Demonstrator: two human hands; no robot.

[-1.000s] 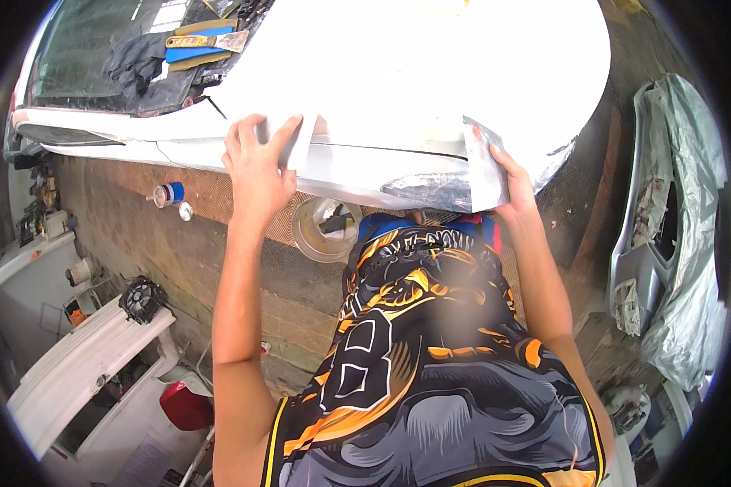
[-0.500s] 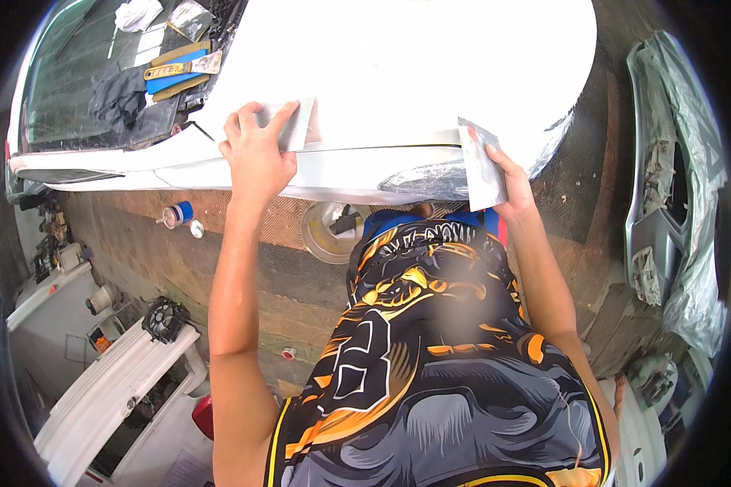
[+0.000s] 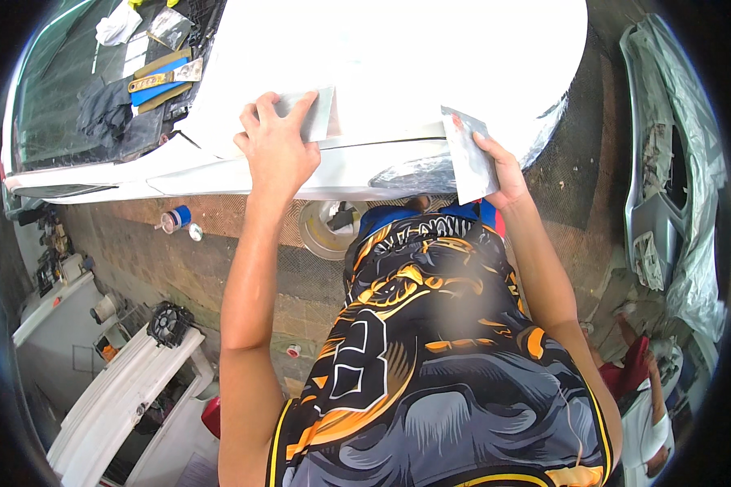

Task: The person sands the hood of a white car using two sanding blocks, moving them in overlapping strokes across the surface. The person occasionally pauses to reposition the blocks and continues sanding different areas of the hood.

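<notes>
A white car body panel [image 3: 398, 65], glossy and gently curved, is seen from above; its lower edge runs across the middle of the frame. Two grey rectangular sheets, matte like abrasive paper, are held against that edge.

The left hand [image 3: 274, 150] is closed on the left grey sheet [image 3: 310, 114]: fingers are spread flat over it, pressing it to the panel surface. The right hand [image 3: 499, 174] is closed on the right grey sheet [image 3: 467, 158], gripped by its lower corner, the sheet standing tilted over the panel edge beside a dark glossy headlamp lens [image 3: 418, 172].

Containers: a round shallow tub [image 3: 326, 231] is noted on the ground below the panel, between the forearms; a dark object lies in it, kind not discernible. A small blue-and-white can [image 3: 175, 219] lies on its side near a small round cap [image 3: 195, 233], both on the ground to the left.

Surface and room: the ground [image 3: 244, 268] is brown and finely patterned, like mesh or grating. At upper left a dark windscreen [image 3: 53, 105] is recorded, with a dark cloth [image 3: 105, 109], a blue flat tool [image 3: 158, 85], tan strips and a white rag [image 3: 118, 24] laid at its base. White body parts [image 3: 114, 406] and a small black fan-like part [image 3: 169, 325] are seen at lower left. A silver car part wrapped in clear plastic film [image 3: 674, 187] stands at right. Another person [image 3: 646, 398] is partly visible at lower right.

The wearer's jersey [image 3: 430, 365] is black, orange and grey, with a smooth sheen.
</notes>
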